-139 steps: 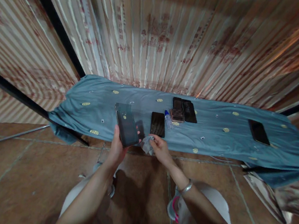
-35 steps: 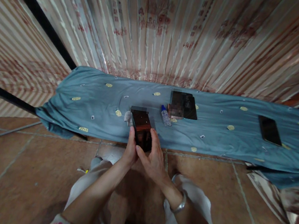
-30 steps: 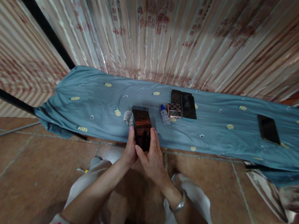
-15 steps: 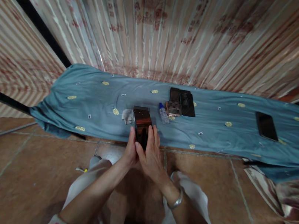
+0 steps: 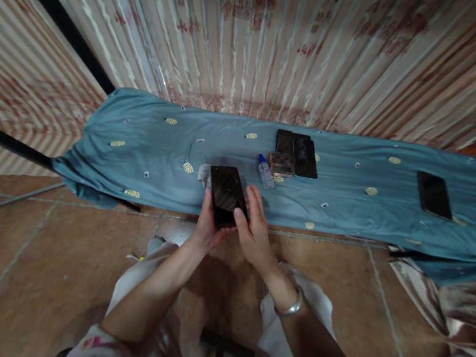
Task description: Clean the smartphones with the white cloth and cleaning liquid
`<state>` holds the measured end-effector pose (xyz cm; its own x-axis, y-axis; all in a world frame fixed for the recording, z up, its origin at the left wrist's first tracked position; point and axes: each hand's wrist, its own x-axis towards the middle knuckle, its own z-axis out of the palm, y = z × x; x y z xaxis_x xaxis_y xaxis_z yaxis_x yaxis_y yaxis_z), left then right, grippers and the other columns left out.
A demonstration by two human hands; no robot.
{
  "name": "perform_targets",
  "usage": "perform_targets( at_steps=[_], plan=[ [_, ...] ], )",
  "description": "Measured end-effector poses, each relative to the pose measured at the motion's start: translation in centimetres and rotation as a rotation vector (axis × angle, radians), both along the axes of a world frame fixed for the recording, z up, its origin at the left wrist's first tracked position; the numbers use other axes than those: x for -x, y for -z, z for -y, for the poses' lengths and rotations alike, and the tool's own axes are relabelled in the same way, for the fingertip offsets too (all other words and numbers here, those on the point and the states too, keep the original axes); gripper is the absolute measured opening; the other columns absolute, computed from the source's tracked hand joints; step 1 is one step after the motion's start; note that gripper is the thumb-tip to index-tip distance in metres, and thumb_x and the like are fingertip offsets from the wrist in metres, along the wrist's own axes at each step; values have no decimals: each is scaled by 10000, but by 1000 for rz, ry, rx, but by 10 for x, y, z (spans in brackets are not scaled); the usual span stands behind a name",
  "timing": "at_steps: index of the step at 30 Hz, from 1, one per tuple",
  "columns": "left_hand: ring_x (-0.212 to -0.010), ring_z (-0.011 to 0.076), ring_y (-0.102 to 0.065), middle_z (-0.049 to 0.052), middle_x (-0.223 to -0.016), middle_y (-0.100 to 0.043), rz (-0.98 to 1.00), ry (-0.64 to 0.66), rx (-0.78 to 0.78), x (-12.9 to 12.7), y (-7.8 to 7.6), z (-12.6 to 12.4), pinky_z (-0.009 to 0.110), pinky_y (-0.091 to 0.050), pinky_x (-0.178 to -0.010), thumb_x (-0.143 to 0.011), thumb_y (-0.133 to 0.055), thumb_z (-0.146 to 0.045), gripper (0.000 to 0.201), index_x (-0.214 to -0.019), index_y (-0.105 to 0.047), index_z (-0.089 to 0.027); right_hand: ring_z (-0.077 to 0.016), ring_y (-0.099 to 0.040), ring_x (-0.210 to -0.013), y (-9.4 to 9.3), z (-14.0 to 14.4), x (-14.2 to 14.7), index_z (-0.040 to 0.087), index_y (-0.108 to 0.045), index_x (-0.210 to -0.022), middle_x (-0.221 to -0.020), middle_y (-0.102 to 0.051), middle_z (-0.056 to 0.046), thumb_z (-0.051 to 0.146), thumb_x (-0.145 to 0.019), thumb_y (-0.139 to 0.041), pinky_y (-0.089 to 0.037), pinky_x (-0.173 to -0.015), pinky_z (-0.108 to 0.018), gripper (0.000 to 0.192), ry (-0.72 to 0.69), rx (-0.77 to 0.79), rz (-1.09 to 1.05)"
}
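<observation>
A black smartphone (image 5: 227, 192) is held over the front edge of the cloth-covered table, its dark glossy screen facing up. My left hand (image 5: 208, 225) grips its lower left side, fingers partly hidden beneath it. At the right edge is my right hand (image 5: 254, 226), with the thumb on the lower right of the screen and the fingers along that side. Partly covered by the phone lies a folded grey cloth (image 5: 204, 175). A small clear bottle with a blue cap (image 5: 266, 172) lies to the right of the phone.
Behind the bottle are a black phone (image 5: 283, 140), a dark cracked-looking phone (image 5: 305, 156) and a blurred-out item (image 5: 280, 164). Another dark phone (image 5: 435, 195) lies far right. Blue patterned fabric (image 5: 169, 159) covers the narrow table; a curtain (image 5: 247, 54) hangs behind.
The phone has tilted so that more of its screen faces me. My right hand has shifted slightly to the right, its fingers now more spread along the edge. The view has moved a little.
</observation>
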<state>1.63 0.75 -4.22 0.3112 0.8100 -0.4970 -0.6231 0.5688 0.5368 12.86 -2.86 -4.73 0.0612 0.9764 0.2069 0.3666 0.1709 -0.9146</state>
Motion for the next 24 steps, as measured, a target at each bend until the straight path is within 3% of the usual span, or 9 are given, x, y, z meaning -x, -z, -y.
perform_targets(
  at_steps=[2, 4, 7, 9, 11, 13, 15, 20, 24],
  plan=[
    [-1161, 317, -612, 117, -1072, -729, 46, 32, 18, 3, -3, -1, 476, -520, -919, -878, -313, -714, 671, -1070, -687, -190, -237, -289, -1457, 2, -8, -9, 194, -417, -1436, -1563, -336, -117, 512, -929, -461, -262, -1188, -454, 600, 75, 43, -130],
    [-1163, 330, -608, 143, -1090, -723, 97, 59, 14, 5, -5, 0, 503, -509, -922, -879, -280, -725, 721, -1115, -672, -168, -245, -453, -1344, 5, -14, -18, 237, -510, -1350, -1451, -495, -96, 549, -861, -561, -349, -1125, -446, 582, 127, 161, -310],
    [-1161, 344, -609, 182, -1126, -709, 177, 137, 20, 6, -7, 5, 527, -492, -934, -877, -253, -733, 791, -1214, -627, -123, -191, -640, -938, 7, -19, -27, 241, -652, -1067, -1019, -692, -33, 568, -728, -705, -510, -855, -340, 474, 129, 392, -582],
    [-1152, 344, -617, 190, -1129, -707, 208, 188, 47, 6, -8, 9, 532, -486, -943, -889, -219, -724, 817, -1254, -604, -103, -133, -579, -674, 5, -18, -30, 225, -648, -820, -741, -629, 26, 574, -668, -750, -479, -637, -264, 395, 61, 497, -717],
    [-1148, 339, -622, 175, -1122, -713, 208, 205, 71, 5, -8, 12, 528, -481, -956, -906, -187, -701, 810, -1264, -600, -104, -99, -483, -551, 1, -16, -30, 218, -589, -678, -613, -535, 60, 574, -639, -773, -403, -531, -234, 403, -7, 535, -789],
    [-1154, 332, -621, 153, -1103, -723, 189, 188, 77, 5, -7, 13, 512, -476, -973, -917, -185, -684, 786, -1253, -612, -115, -92, -458, -532, -2, -14, -29, 222, -588, -671, -580, -504, 71, 571, -640, -775, -383, -520, -231, 397, -28, 521, -797],
    [-1169, 321, -614, 137, -1081, -730, 165, 151, 59, 5, -7, 11, 480, -468, -996, -923, -203, -672, 760, -1223, -632, -121, -107, -517, -598, -4, -12, -29, 236, -642, -766, -628, -559, 61, 568, -643, -771, -424, -580, -241, 377, 1, 502, -769],
    [-1190, 287, -603, 114, -1069, -731, 121, 78, -40, 10, -6, 4, 417, -451, -1025, -902, -276, -694, 708, -1138, -669, -154, -178, -624, -954, 1, -12, -36, 260, -677, -1028, -1017, -702, -19, 570, -628, -777, -490, -808, -308, 516, 127, 481, -600],
    [-1151, 322, -615, 126, -1026, -735, 29, 84, -66, 14, -5, 4, 448, -496, -955, -819, -408, -758, 705, -1051, -699, -158, -165, -639, -807, 1, -9, -37, 225, -706, -880, -858, -710, -23, 591, -605, -796, -508, -712, -291, 466, 9, 560, -645]
  ],
)
